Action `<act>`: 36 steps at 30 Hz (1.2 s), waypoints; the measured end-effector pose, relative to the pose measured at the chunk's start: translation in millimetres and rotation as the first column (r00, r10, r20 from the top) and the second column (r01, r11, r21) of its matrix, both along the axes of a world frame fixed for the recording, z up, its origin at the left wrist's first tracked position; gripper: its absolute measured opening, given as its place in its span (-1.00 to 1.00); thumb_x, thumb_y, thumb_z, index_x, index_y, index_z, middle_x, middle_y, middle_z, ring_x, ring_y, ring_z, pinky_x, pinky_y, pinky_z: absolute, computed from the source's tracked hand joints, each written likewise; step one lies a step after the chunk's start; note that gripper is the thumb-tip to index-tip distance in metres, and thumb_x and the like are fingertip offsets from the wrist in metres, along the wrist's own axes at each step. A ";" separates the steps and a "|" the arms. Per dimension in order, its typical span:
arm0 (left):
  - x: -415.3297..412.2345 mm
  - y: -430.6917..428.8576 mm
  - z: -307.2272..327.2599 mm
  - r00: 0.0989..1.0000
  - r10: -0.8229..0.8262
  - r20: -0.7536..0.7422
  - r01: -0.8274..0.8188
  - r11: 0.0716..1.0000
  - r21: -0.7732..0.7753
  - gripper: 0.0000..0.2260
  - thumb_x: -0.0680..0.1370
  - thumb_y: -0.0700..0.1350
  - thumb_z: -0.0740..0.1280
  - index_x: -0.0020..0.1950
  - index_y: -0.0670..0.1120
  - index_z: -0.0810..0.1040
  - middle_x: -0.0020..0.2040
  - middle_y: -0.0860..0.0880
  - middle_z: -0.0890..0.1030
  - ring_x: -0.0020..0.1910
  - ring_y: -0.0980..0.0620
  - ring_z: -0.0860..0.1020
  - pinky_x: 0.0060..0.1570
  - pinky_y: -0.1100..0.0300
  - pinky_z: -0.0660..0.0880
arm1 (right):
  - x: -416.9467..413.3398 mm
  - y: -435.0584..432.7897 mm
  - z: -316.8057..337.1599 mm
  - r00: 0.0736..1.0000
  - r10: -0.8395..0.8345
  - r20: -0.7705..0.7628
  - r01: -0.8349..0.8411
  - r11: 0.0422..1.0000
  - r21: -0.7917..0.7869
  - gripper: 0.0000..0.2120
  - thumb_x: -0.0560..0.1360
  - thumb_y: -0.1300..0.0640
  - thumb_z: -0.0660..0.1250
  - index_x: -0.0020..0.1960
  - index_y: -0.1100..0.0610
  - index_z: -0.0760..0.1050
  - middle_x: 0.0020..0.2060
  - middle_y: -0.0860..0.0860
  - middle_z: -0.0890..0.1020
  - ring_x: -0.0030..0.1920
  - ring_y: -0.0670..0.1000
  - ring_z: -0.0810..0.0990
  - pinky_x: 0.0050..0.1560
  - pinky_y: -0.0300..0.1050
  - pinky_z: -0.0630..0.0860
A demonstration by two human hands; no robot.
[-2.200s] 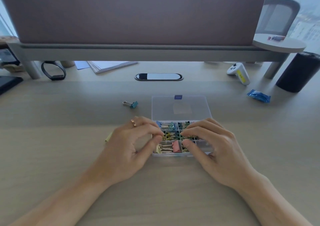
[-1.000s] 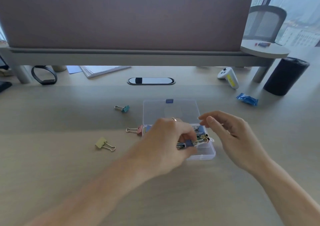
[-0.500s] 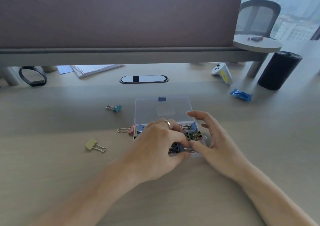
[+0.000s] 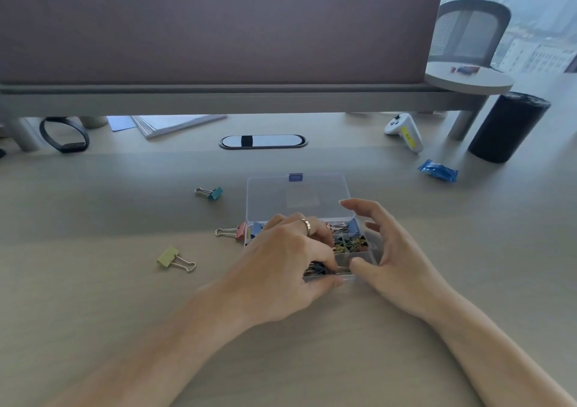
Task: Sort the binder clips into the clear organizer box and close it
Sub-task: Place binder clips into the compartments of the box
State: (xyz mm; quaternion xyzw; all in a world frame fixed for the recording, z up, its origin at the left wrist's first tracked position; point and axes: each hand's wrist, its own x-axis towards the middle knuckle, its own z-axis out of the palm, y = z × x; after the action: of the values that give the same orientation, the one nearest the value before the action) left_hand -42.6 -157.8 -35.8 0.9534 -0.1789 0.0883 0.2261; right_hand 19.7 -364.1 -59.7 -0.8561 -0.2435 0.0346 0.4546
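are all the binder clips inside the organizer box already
No, a teal clip, a pink clip and a yellow clip lie on the desk to the left of the organizer box.

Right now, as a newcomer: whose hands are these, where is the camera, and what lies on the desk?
No machine here: a person wears a camera on the head, looking down at their bare hands. The left hand reaches into the clear organizer box, fingers curled among small binder clips; whether it pinches one is hidden. The right hand is relaxed beside the box, thumb touching its near rim. The lid lies open behind. Loose on the desk: a teal binder clip, a pink binder clip, a yellow-green binder clip. Farther off: a white controller and a blue wrapper.
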 end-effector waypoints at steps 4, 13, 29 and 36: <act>0.4 1.5 -1.0 1.000 0.003 0.026 -0.003 1.000 -0.005 -0.82 0.52 0.24 0.41 0.03 0.21 0.69 0.21 0.30 0.49 0.28 0.21 0.40 0.30 0.20 0.31 | 0.4 -1.5 0.6 1.000 0.006 -0.006 -0.006 1.000 0.019 -0.22 0.34 0.29 0.40 0.42 -0.31 0.37 0.41 -0.15 0.45 0.38 -0.30 0.39 0.25 -0.55 0.32; 19.7 44.6 34.0 0.980 0.183 0.082 -0.160 0.961 -0.227 -0.88 0.62 -0.01 0.35 0.10 0.15 0.65 0.05 0.29 0.59 0.08 0.41 0.49 0.01 0.58 0.33 | -2.4 -0.1 3.4 0.999 -0.021 -0.037 0.024 0.997 0.072 -0.28 0.48 0.41 0.41 0.41 -0.25 0.38 0.40 -0.23 0.43 0.18 -0.61 0.35 0.04 -0.65 0.33; 43.5 114.7 -1.4 0.854 0.514 -0.084 -0.508 0.857 0.084 -0.64 0.61 -0.31 0.30 0.30 0.03 0.64 0.28 -0.10 0.64 0.22 -0.12 0.59 0.20 0.10 0.48 | -9.2 5.3 14.9 0.991 0.018 -0.131 0.006 0.984 0.177 -0.43 0.57 0.54 0.22 0.40 0.00 0.42 0.34 -0.14 0.48 0.08 -0.57 0.48 -0.08 -0.60 0.44; 39.6 112.8 1.1 0.858 0.509 -0.063 -0.507 0.861 0.041 -0.69 0.58 -0.30 0.34 0.23 -0.01 0.67 0.14 -0.08 0.68 0.08 -0.06 0.62 0.10 0.15 0.50 | -9.9 5.4 14.8 0.993 0.014 -0.115 0.006 0.986 0.169 -0.41 0.56 0.52 0.24 0.39 -0.05 0.42 0.35 -0.15 0.47 0.08 -0.57 0.48 -0.07 -0.59 0.42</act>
State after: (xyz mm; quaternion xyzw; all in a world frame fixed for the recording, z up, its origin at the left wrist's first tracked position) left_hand -3.0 -45.0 -34.7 0.9719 0.0860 0.1085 0.1903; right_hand 9.8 -358.7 -44.8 -0.8104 -0.2206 0.0640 0.5390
